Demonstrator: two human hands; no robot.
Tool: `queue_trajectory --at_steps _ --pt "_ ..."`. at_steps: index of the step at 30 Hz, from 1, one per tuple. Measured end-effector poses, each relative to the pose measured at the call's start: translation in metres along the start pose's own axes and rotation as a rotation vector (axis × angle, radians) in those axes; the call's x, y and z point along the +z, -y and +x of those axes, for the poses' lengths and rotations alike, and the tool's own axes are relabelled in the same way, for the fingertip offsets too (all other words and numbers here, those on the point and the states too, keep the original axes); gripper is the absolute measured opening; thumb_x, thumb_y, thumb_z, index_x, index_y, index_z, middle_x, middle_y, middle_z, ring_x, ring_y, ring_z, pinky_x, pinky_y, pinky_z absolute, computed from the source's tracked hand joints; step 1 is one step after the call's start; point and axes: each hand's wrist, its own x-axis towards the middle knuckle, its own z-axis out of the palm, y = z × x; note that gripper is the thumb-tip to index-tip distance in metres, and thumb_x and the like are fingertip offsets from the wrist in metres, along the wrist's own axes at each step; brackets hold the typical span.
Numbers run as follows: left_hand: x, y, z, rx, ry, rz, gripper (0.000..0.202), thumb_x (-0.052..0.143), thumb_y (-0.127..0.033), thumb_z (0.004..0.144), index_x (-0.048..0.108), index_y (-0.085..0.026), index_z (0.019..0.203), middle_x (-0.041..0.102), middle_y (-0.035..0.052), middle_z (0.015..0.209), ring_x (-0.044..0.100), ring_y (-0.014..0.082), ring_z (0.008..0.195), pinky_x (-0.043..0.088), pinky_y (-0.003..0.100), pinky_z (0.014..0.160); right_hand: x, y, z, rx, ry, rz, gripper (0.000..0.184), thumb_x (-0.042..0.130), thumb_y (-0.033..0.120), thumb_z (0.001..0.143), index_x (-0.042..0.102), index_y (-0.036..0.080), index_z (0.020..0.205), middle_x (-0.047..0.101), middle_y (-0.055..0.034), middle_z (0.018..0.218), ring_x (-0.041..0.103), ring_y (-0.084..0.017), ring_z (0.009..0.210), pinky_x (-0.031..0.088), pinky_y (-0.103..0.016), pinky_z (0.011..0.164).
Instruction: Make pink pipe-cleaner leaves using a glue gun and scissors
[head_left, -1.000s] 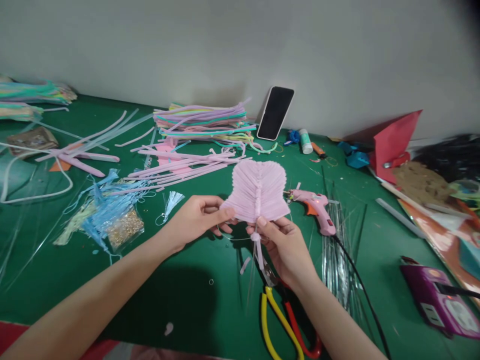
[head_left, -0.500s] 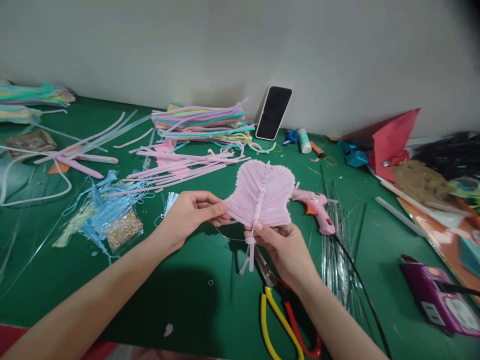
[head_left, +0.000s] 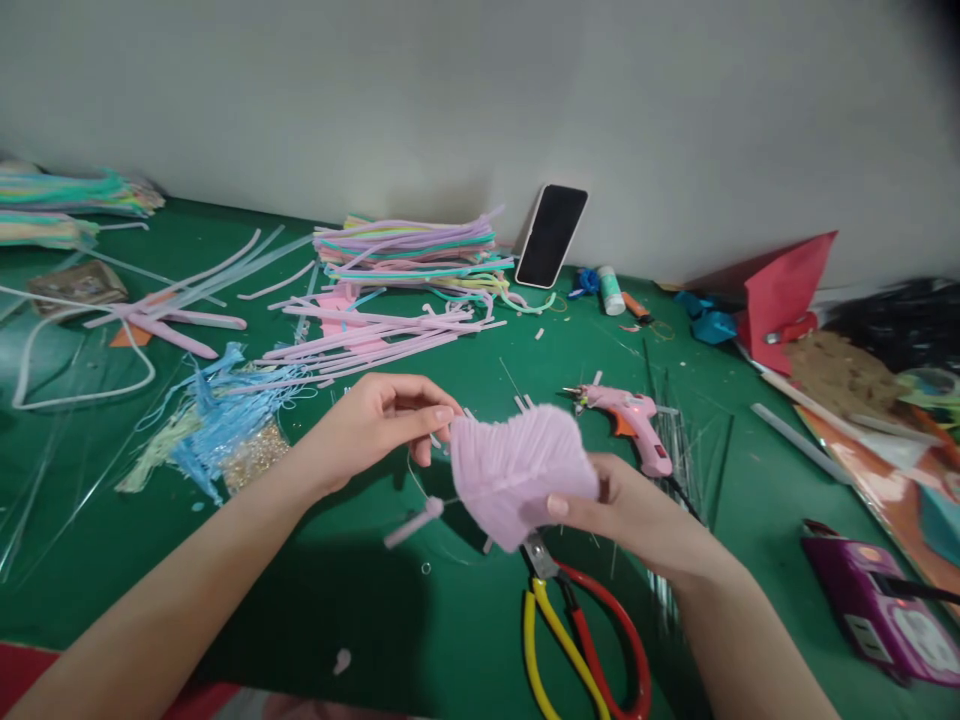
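Observation:
A leaf-shaped lilac pipe-cleaner piece [head_left: 517, 465] is held tilted above the table between both hands, its short stem with a small knot [head_left: 433, 507] pointing left. My right hand [head_left: 637, 510] grips its right side, thumb on the front face and fingers behind. My left hand [head_left: 397, 425] pinches at its upper left corner with thumb and forefinger. A thin clear wire curves below the left fingers. Just under the piece lie pliers [head_left: 544, 565] with one yellow and one red handle, their tips partly covered by it.
A pink glue gun [head_left: 634, 420] lies right of the piece, near clear thin rods. Lilac pipe cleaners [head_left: 390, 340], blue tassels [head_left: 217, 410] and a bag of gold beads [head_left: 255, 455] lie left. A phone [head_left: 553, 235] leans on the wall; a purple device [head_left: 877, 600] sits right.
The piece has turned and tipped, its stem swinging from pointing down to pointing left. My right hand has shifted from the stem to the right side; my left hand stays near the left corner.

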Motion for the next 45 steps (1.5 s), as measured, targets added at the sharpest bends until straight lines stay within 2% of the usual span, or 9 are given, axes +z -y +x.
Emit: queue_trajectory --at_steps 5,8,12,19,28,37,40,43,45 --pt "0.0 -0.009 0.006 0.041 0.094 0.271 0.019 0.058 -0.033 0.084 0.067 -0.017 0.086 0.063 -0.0008 0.067 0.056 0.009 0.049 0.045 0.021 0.05 0.005 0.019 0.01 -0.16 -0.19 -0.116 0.036 0.073 0.038 0.075 0.066 0.027 0.108 0.073 -0.0052 0.1 0.067 -0.02 0.096 0.053 -0.034 0.084" --pt "0.006 -0.012 0.011 0.081 0.111 0.34 0.018 0.056 -0.033 0.084 0.066 -0.019 0.091 0.063 -0.0004 0.068 0.058 0.0111 0.053 0.045 0.022 0.052 0.021 0.025 0.024 -0.165 -0.146 -0.229 0.024 0.07 0.04 0.076 0.071 0.023 0.094 0.073 -0.0053 0.094 0.067 -0.019 0.086 0.053 -0.032 0.076" --pt "0.013 -0.012 0.015 0.122 0.056 0.384 0.018 0.054 -0.031 0.085 0.062 -0.021 0.097 0.065 -0.0004 0.074 0.059 0.0134 0.062 0.043 0.023 0.055 0.038 0.021 0.04 -0.188 -0.149 -0.202 0.02 0.071 0.039 0.074 0.071 0.02 0.081 0.071 -0.0023 0.078 0.062 -0.014 0.067 0.048 -0.027 0.061" --pt "0.009 -0.014 0.021 0.245 0.053 0.661 0.019 0.057 -0.031 0.085 0.068 -0.02 0.075 0.061 -0.0011 0.076 0.054 0.0125 0.066 0.037 0.025 0.06 0.043 0.012 0.043 -0.162 -0.212 -0.117 0.021 0.072 0.038 0.072 0.069 0.018 0.077 0.066 0.0 0.07 0.055 -0.011 0.059 0.043 -0.024 0.055" --pt "0.012 -0.013 0.022 0.261 0.017 0.69 0.018 0.058 -0.023 0.083 0.064 -0.017 0.066 0.053 -0.0025 0.07 0.049 0.0111 0.062 0.034 0.026 0.059 0.046 0.007 0.038 -0.187 -0.218 -0.192 0.018 0.067 0.035 0.076 0.066 0.017 0.077 0.063 0.0002 0.068 0.054 -0.011 0.059 0.041 -0.023 0.053" --pt "0.012 -0.007 0.025 0.223 0.043 0.658 0.018 0.058 -0.03 0.084 0.067 -0.019 0.072 0.063 -0.0005 0.078 0.058 0.0138 0.069 0.041 0.027 0.063 0.045 0.009 0.042 -0.165 -0.131 -0.247 0.023 0.068 0.041 0.076 0.072 0.019 0.081 0.069 -0.0014 0.074 0.057 -0.013 0.062 0.042 -0.025 0.057" --pt "0.008 -0.005 0.022 0.297 -0.181 0.584 0.019 0.061 -0.038 0.084 0.067 -0.022 0.093 0.067 0.0024 0.096 0.062 0.0185 0.088 0.047 0.03 0.075 0.039 0.008 0.042 -0.18 -0.274 -0.141 0.022 0.071 0.041 0.073 0.072 0.019 0.076 0.068 -0.0002 0.07 0.055 -0.013 0.061 0.041 -0.025 0.057" --pt "0.002 -0.002 0.013 0.532 -0.671 0.533 0.031 0.058 -0.041 0.087 0.057 -0.028 0.115 0.059 0.0045 0.122 0.053 0.0231 0.117 0.042 0.037 0.096 0.028 0.006 0.042 -0.2 -0.513 0.032 0.021 0.075 0.04 0.07 0.071 0.02 0.071 0.066 0.0006 0.069 0.054 -0.012 0.061 0.04 -0.024 0.056" --pt "0.003 0.002 0.005 0.637 -0.892 0.507 0.038 0.058 -0.042 0.087 0.05 -0.031 0.122 0.049 0.005 0.133 0.044 0.0252 0.126 0.038 0.04 0.102 0.023 0.004 0.041 -0.214 -0.618 0.133 0.021 0.076 0.04 0.069 0.069 0.02 0.069 0.064 0.0015 0.068 0.052 -0.011 0.059 0.039 -0.023 0.054"
